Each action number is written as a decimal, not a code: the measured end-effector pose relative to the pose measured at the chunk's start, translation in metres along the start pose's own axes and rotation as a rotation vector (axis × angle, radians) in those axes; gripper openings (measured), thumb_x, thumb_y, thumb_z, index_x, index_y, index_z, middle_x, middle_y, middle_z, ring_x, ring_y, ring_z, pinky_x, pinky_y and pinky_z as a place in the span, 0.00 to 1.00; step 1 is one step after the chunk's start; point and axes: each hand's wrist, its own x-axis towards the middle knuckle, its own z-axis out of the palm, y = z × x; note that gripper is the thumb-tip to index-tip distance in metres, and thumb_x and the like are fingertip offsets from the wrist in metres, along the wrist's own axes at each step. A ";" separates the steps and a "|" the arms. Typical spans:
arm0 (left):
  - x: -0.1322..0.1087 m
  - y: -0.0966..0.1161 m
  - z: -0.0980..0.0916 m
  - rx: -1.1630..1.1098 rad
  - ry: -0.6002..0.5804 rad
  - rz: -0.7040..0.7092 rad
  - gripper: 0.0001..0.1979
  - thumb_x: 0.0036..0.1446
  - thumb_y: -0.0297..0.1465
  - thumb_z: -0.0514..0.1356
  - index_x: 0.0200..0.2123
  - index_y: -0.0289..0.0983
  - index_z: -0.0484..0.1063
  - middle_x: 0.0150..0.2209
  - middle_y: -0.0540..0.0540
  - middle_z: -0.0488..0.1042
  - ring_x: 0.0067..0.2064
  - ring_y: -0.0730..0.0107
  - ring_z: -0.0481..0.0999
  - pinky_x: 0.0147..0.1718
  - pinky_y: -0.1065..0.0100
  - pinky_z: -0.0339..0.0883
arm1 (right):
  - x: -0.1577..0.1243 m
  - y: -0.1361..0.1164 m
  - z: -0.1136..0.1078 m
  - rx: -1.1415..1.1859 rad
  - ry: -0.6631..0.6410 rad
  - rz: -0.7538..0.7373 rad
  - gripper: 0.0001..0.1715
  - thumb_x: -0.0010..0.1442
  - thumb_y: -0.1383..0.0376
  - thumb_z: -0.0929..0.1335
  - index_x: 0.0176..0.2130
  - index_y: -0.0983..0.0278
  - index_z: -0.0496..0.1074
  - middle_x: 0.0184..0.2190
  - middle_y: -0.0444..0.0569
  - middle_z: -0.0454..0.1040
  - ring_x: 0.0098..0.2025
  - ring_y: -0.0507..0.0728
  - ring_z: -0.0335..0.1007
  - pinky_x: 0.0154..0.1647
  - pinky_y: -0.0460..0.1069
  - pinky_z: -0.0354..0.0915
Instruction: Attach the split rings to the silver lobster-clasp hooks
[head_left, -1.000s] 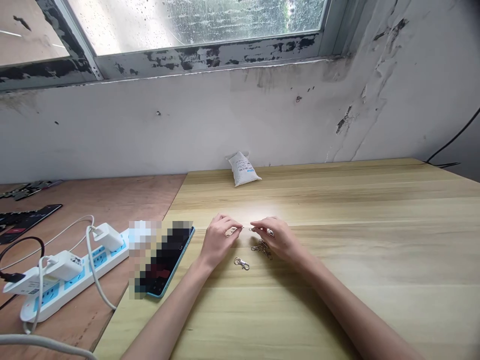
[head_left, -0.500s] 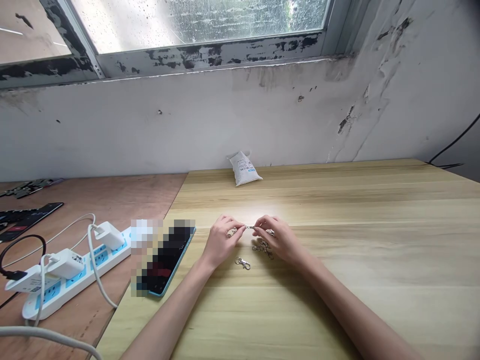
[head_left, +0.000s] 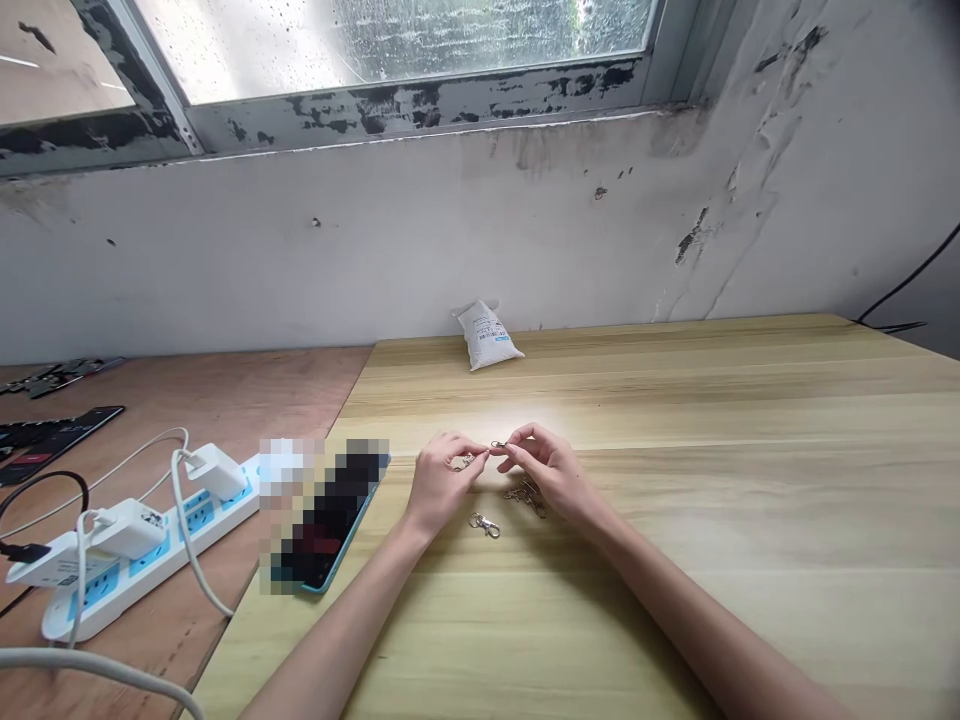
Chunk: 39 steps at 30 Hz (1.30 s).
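Observation:
My right hand (head_left: 553, 474) pinches a small metal lobster clasp (head_left: 500, 444) between thumb and fingers, its end pointing left. Close beside it, almost touching, my left hand (head_left: 444, 478) has thumb and forefinger pressed together; anything between them is too small to make out. Under the right palm lies a pile of metal clasps (head_left: 526, 495), partly covered. Some small metal pieces (head_left: 463, 462) show behind the left fingers, mostly hidden. Nearer to me, between the forearms, one lobster clasp with a ring (head_left: 484, 525) rests on the wooden table (head_left: 480, 630).
A phone (head_left: 337, 520), partly blurred, lies left of my left forearm. Farther left, a white power strip (head_left: 161, 555) holds plugged chargers and loose cables on a brown board (head_left: 300, 390). At the back, a white packet (head_left: 489, 338) sits near the wall.
The clasp in my right hand has been raised and turned slightly, away from the left fingertips. My left hand has barely moved. The view has shifted a little.

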 end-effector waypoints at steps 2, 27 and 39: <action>0.000 -0.001 -0.001 0.107 -0.008 0.051 0.04 0.58 0.28 0.62 0.32 0.40 0.78 0.32 0.48 0.77 0.38 0.64 0.73 0.39 0.63 0.67 | -0.001 0.000 0.000 -0.044 -0.003 -0.004 0.14 0.62 0.53 0.66 0.37 0.61 0.64 0.37 0.50 0.79 0.36 0.56 0.76 0.40 0.53 0.69; 0.001 0.000 -0.006 0.270 0.029 0.133 0.05 0.58 0.33 0.63 0.31 0.46 0.79 0.58 0.50 0.70 0.65 0.55 0.57 0.63 0.42 0.48 | 0.000 0.000 -0.013 -0.991 0.186 -0.560 0.07 0.64 0.64 0.66 0.37 0.59 0.75 0.58 0.53 0.70 0.66 0.67 0.53 0.57 0.66 0.60; 0.001 0.001 -0.006 0.323 0.026 0.151 0.06 0.58 0.35 0.63 0.30 0.45 0.79 0.60 0.49 0.68 0.67 0.53 0.54 0.64 0.35 0.37 | 0.001 0.002 -0.014 -1.049 0.181 -0.540 0.09 0.65 0.62 0.65 0.36 0.57 0.75 0.60 0.48 0.67 0.69 0.66 0.45 0.63 0.71 0.49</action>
